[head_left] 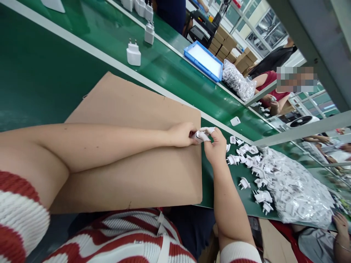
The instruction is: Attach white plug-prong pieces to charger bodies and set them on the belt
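My left hand (181, 134) and my right hand (216, 146) meet at the right edge of a brown cardboard sheet (131, 109) lying on the green table. Together they pinch a small white plastic plug part (202, 134), with fingertips of both hands closed on it. Just right of my right hand lie several loose white plug parts (246, 160), scattered on the green surface. Beyond them sits a clear bag (296, 190) stuffed with the same white parts.
White chargers (133, 54) stand upright on the green conveyor belt (170, 69), with another charger (149, 33) further back. A blue tray (204, 60), a second bag of parts (238, 81) and stacked cardboard boxes (227, 45) lie beyond. Other people sit at the right.
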`<state>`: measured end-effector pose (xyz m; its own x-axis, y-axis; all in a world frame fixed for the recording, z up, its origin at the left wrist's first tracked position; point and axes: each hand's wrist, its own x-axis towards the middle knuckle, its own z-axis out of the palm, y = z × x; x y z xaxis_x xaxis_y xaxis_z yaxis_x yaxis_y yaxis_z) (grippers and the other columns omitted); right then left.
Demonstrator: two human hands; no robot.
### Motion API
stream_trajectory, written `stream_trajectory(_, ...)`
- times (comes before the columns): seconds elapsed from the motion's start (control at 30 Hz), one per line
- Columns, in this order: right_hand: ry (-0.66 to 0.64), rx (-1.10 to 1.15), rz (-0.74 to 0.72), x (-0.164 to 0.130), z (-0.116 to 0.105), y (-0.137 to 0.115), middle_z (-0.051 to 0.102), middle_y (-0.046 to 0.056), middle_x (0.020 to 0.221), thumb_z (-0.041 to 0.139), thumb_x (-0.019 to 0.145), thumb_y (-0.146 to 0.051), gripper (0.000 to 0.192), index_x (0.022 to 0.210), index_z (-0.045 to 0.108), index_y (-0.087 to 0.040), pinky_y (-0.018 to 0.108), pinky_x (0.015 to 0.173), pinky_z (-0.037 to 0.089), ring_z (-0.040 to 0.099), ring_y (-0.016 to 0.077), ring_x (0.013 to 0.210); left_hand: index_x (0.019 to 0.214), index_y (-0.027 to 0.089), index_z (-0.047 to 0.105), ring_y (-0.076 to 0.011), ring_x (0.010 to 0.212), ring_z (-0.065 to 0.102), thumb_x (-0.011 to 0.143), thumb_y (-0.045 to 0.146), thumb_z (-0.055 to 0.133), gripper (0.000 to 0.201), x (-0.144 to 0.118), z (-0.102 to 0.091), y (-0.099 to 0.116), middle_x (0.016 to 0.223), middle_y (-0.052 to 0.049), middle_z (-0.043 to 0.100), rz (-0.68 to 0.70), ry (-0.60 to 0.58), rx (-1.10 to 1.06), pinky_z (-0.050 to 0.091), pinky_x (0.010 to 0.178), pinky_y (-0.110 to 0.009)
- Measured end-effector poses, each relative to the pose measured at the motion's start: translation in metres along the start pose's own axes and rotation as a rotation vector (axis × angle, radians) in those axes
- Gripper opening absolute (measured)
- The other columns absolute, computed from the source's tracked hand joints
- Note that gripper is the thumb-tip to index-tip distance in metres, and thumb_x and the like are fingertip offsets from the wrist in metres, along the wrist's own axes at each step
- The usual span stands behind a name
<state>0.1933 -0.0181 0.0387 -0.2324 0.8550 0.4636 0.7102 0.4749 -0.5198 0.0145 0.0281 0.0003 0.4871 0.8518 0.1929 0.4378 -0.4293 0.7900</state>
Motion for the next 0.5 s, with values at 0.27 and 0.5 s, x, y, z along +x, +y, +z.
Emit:
stream_trajectory(0.27,-0.106,-0.236,-0.048,0.0051,-0.0045,0.0001,0.066,0.007,0.095,0.050,0.085,-0.011,0.028,0.096,0.073,-0.021,0.034,0.085,0.051,0.065,0.0240,0.096,0.079,0.018,0.067,-0.0202,0.074,0.058,0.074,0.045,0.076,0.028,-0.0003,0.0015,0.0011,0.082,-0.003,0.063,-0.016,0.016,-0.018,0.040,0.064,-0.031)
stream_trajectory(0.5,-0.063,-0.311,0.084,0.0010,0.0035,-0.0001,0.065,0.005,0.092,0.056,0.085,-0.015,0.025,0.098,0.076,-0.021,0.032,0.081,0.050,0.064,0.0227,0.090,0.075,0.018,0.065,-0.0204,0.072,0.058,0.075,0.046,0.074,0.029,-0.0026,0.0035,0.0009,0.077,-0.003,0.063,0.005,0.034,-0.005,0.040,0.064,-0.031)
